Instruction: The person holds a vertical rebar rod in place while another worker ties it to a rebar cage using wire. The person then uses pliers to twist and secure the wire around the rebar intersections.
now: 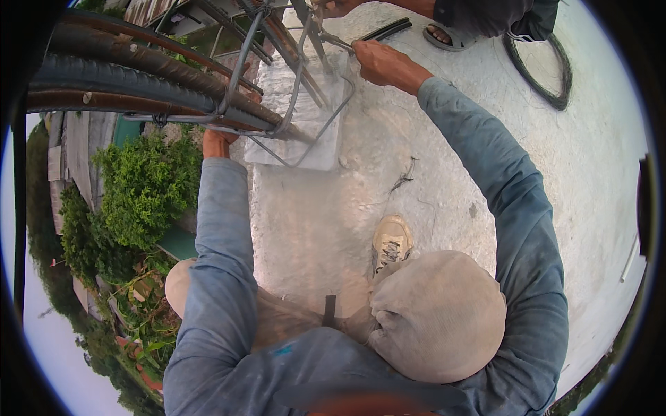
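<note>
My right hand (385, 64) is closed on a slim metal tool (338, 41), whose far end meets the upright bars of a rebar column (295, 59). The tool's exact kind cannot be made out. At the column's left side, my left hand (218, 143) reaches up against a bent steel stirrup (239, 130), with its fingers hidden behind the bars. Thick ribbed rebars (139, 80) lean toward me at the upper left, ringed by stirrups. They rise from a pale concrete block (322, 142). Another person's hand (338, 7) is close to the same bars at the top.
A bundle of dark tie wire (385, 30) lies on the pale slab (583, 187), beside the other person's sandalled foot (444, 37). Farther right is a wire coil (563, 87). Wire scraps (404, 177) lie near my shoe (392, 239). The slab's left edge drops toward trees (149, 184).
</note>
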The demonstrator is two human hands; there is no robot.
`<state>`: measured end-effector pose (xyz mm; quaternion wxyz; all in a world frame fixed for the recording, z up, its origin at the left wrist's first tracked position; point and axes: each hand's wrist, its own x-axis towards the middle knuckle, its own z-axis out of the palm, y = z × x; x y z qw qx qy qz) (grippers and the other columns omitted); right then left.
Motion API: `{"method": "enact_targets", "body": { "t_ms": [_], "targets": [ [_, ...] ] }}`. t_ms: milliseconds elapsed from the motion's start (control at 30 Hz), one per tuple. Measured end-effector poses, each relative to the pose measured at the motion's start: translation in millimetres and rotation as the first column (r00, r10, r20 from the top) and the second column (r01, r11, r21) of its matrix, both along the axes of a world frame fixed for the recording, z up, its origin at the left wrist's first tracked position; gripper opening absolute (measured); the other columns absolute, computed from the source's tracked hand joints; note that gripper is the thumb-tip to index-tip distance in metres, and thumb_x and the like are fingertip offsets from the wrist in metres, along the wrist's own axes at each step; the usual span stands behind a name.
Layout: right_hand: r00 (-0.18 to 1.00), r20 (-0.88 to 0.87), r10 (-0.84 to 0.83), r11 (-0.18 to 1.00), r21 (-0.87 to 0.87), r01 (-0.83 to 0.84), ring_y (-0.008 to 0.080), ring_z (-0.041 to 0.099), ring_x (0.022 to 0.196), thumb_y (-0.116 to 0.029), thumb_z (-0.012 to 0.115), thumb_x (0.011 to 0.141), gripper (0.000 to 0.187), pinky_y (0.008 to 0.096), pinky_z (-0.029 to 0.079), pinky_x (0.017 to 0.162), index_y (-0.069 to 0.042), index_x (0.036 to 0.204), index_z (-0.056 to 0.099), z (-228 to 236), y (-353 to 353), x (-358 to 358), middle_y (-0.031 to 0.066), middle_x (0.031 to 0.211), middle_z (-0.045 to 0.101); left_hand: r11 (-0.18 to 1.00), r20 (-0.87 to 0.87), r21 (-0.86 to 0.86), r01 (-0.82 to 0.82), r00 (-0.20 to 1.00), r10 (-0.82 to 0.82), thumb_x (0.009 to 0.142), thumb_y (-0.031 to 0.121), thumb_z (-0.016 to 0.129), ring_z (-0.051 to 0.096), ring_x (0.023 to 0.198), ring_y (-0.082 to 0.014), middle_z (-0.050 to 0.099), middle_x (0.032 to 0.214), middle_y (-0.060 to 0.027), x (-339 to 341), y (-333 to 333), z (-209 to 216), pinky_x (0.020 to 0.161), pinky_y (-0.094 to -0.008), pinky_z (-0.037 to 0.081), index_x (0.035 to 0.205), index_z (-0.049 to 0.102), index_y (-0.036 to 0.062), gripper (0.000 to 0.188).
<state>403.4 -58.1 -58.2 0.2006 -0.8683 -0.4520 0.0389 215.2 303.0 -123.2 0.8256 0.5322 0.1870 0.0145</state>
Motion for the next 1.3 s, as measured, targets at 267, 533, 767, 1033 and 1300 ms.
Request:
{"method": "enact_targets", "body": {
  "t_ms": [267, 533, 767, 1033, 1300],
  "targets": [
    [0.996, -0.078, -0.042, 0.987, -0.155, 0.03, 0.0452, 0.07, 0.099, -0.006, 0.051, 0.088, 0.024, 0.0516, 0.055, 0.084, 0.006, 0.104, 0.064, 18.9, 2.5, 9.0, 0.0315, 0.103, 0.07, 0.997, 0.015, -0.012, 0.082, 0.997, -0.082, 0.107, 0.059, 0.04, 0.066, 0.058, -0.0196, 0.068, 0.086, -0.0162, -6.9, -42.4, 46.7, 0.048, -0.0292, 0.053, 0.162, 0.03, 0.0237, 0.066],
    [0.986, -0.141, -0.092, 0.989, -0.128, 0.074, 0.0443, 0.071, 0.099, -0.007, 0.05, 0.089, 0.024, 0.0509, 0.056, 0.085, 0.006, 0.104, 0.065, 9.4, 2.1, -3.0, 0.0302, 0.105, 0.07, 0.989, 0.064, -0.111, 0.099, 0.994, -0.092, 0.107, 0.057, 0.042, 0.065, 0.058, -0.0216, 0.069, 0.088, -0.0195, -5.5, -37.4, 41.6, 0.048, -0.0317, 0.055, 0.162, 0.03, 0.0202, 0.067],
    [0.981, 0.151, 0.124, 0.959, -0.27, -0.08, 0.0339, 0.075, 0.09, -0.014, 0.064, 0.098, 0.025, 0.0421, 0.06, 0.079, 0.004, 0.114, 0.069, 20.8, -1.4, 35.1, 0.0252, 0.098, 0.072, 0.984, 0.059, -0.165, 0.065, 0.997, -0.056, 0.108, 0.055, 0.041, 0.069, 0.061, -0.0243, 0.069, 0.092, -0.0237, -5.6, -35.7, 38.8, 0.05, -0.0325, 0.059, 0.162, 0.029, 0.0176, 0.066],
    [0.946, 0.251, 0.206, 0.952, -0.275, -0.135, 0.0309, 0.076, 0.088, -0.007, 0.064, 0.095, 0.022, 0.0391, 0.061, 0.083, -0.004, 0.113, 0.075, 14.6, 7.0, 70.0, 0.0187, 0.1, 0.075, 0.984, 0.018, -0.162, 0.079, 0.997, -0.077, 0.106, 0.059, 0.042, 0.065, 0.055, -0.0217, 0.069, 0.087, -0.0195, -6.6, -35.3, 41.9, 0.048, -0.0312, 0.054, 0.16, 0.034, 0.022, 0.066],
    [0.836, 0.522, 0.167, 0.985, -0.056, -0.162, 0.0259, 0.074, 0.074, -0.018, 0.064, 0.092, 0.015, 0.0388, 0.058, 0.066, -0.005, 0.087, 0.068, 14.4, -11.3, 63.7, 0.011, 0.075, 0.071, 0.992, -0.067, 0.115, 0.041, 0.997, -0.033, 0.103, 0.064, 0.045, 0.058, 0.053, -0.0193, 0.068, 0.085, -0.0147, -2.7, -44.7, 48.5, 0.051, -0.0293, 0.05, 0.159, 0.037, 0.0242, 0.069]
  ]
}}
